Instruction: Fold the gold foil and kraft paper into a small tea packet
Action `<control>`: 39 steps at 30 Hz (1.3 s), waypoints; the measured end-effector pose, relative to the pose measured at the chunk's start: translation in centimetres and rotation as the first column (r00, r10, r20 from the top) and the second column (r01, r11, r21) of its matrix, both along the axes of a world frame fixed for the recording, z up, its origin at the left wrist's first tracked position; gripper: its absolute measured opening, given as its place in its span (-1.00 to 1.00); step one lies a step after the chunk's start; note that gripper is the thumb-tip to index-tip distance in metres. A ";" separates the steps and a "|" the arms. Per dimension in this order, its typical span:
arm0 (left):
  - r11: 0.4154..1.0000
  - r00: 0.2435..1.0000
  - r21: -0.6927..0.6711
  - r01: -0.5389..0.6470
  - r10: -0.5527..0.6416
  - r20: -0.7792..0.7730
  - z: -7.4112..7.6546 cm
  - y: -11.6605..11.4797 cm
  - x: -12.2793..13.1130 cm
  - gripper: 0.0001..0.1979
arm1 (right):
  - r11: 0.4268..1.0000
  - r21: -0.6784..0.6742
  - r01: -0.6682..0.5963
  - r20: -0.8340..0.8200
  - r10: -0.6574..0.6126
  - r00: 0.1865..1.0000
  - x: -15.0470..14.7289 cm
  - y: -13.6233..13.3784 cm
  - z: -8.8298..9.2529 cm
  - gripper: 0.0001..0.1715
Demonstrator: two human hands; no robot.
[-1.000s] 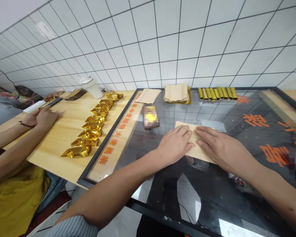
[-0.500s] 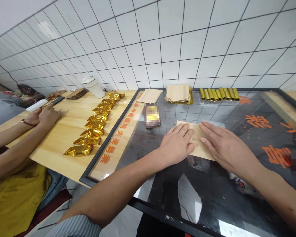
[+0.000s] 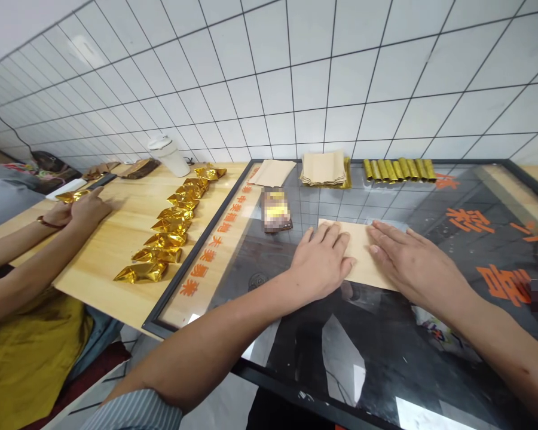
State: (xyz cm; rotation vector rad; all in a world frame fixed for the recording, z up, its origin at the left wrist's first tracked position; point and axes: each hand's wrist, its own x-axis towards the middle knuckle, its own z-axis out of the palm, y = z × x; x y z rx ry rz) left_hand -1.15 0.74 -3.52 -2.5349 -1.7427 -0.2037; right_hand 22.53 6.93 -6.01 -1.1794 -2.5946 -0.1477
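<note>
Wall [image 3: 309, 36]: white tiles with dark joints, along the far side.
Cup [image 3: 174, 158]: white, lidded, on the bench [image 3: 94, 257] at far left, near the wall.
Lettering [image 3: 504, 285]: orange, right and left.
Co-worker's garment [image 3: 31, 358]: yellow, near left.

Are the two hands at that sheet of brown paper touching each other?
Apart. The head view shows a strip of the brown paper uncovered between the left hand and right hand.

From my end, the glass tabletop [image 3: 296, 352] carries brown paper [image 3: 360, 254] under the fingers [image 3: 330, 235]; beyond them I see a paper stack [image 3: 323, 168] and golden rolls [image 3: 400, 170].
</note>
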 end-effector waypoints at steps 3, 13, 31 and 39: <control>1.000 1.000 0.009 -0.022 0.022 -0.006 0.1 -0.1 0.2 -0.43 | 1.000 0.015 -0.014 -0.056 0.015 0.998 -0.9 -0.7 0.6 -0.34; 0.999 0.999 0.023 -0.046 0.045 0.014 0.3 -0.2 0.7 -0.46 | 0.995 -0.008 -0.099 -0.050 0.099 0.994 -1.6 -0.6 0.2 -0.35; 0.988 0.985 -0.036 0.147 -0.143 0.094 -0.1 1.2 -0.1 -0.50 | 1.000 0.005 0.007 0.018 -0.007 1.000 -0.9 -0.2 0.1 -0.33; 0.989 0.989 -0.105 0.104 -0.092 0.113 -0.3 1.5 -1.2 -0.38 | 0.994 -0.058 0.098 0.056 -0.095 0.994 0.0 0.1 0.9 -0.33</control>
